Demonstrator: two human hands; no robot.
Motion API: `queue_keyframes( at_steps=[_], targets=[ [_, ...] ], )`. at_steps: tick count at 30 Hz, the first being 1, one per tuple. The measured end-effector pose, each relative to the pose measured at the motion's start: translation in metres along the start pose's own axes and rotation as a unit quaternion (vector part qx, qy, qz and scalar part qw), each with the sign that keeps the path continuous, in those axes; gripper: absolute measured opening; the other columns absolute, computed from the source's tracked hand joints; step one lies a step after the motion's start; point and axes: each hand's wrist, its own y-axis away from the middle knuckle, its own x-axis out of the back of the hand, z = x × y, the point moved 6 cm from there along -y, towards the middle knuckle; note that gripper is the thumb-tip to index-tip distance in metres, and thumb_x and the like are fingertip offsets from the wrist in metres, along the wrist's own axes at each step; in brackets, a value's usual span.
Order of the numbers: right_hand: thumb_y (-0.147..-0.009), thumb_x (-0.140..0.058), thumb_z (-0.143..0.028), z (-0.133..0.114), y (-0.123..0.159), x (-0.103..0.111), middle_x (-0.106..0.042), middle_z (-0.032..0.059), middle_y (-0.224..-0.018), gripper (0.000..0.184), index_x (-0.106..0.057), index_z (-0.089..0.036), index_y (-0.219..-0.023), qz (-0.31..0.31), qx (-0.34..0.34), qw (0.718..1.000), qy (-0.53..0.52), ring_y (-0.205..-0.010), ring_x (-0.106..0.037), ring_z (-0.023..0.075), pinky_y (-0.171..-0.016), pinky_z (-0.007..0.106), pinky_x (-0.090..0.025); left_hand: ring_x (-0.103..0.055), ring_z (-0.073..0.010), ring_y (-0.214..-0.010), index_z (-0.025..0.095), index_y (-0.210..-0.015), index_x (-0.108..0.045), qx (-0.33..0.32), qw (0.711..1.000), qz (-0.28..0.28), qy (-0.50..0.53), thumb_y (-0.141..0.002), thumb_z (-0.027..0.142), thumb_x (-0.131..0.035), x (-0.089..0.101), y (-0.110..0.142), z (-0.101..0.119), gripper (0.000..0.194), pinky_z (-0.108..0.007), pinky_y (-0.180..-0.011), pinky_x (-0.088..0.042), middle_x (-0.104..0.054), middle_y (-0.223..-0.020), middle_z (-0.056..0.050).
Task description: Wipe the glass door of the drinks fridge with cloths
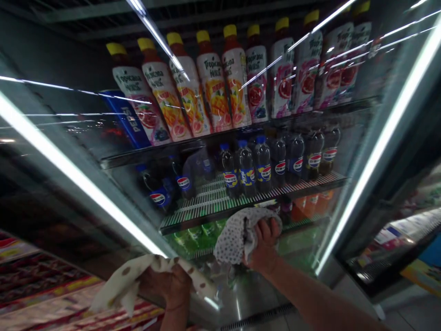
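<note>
Cooler shelves in front of me, stocked row by row.

The top shelf [241, 133] carries a leaning line of yellow-capped Tropicana juice bottles [213, 92], standing side by side, with a blue Pepsi sign [126, 118] at its left end. Below it, the wire shelf [210, 202] holds dark Pepsi bottles [263, 165] upright toward the right, a couple more at the left, and bare rack between them. Under that, green bottles [193, 234] and orange bottles [310, 204] sit on the lowest shelf I can see, partly hidden.
</note>
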Motion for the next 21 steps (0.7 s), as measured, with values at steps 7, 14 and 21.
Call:
queue_keyframes(
  at_steps=[7,14,21],
  targets=[
    [-0.091,-0.058,-0.027,-0.05,0.016,-0.024,-0.071,0.0108,-0.129,0.023,-0.077,-0.022,-0.105,-0.031,0.097,0.989,-0.108,-0.135,-0.05,0.0295,-0.128,0.051,-0.025,-0.039,-0.0615,-0.158,-0.016,-0.154,-0.04,0.012,1.0,0.002,-0.023,-0.097,0.055,-0.038,0.009,0.0,0.016,0.091,-0.084,-0.122,-0.036,-0.046,-0.155,-0.05],
    [-0.108,-0.055,-0.031,-0.042,0.09,-0.032,-0.066,0.0017,-0.156,0.031,-0.079,-0.021,-0.125,-0.16,0.214,0.955,-0.129,-0.139,-0.05,0.0206,-0.114,0.04,-0.044,-0.057,-0.0621,-0.136,-0.014,-0.147,-0.049,0.001,0.999,-0.012,-0.047,-0.09,0.053,-0.042,0.008,0.006,0.009,0.088,-0.085,-0.109,-0.046,-0.049,-0.151,-0.05],
    [-0.1,-0.074,-0.033,0.03,0.195,-0.021,-0.078,0.0032,-0.133,0.019,-0.082,-0.024,-0.115,-0.331,0.17,0.922,-0.109,-0.122,-0.059,0.0218,-0.11,0.04,-0.045,-0.054,-0.0678,-0.132,-0.017,-0.127,-0.062,-0.014,0.995,-0.05,-0.082,-0.086,0.059,-0.041,-0.006,0.025,-0.014,0.089,-0.083,-0.109,-0.045,-0.061,-0.128,-0.048]
  ],
)
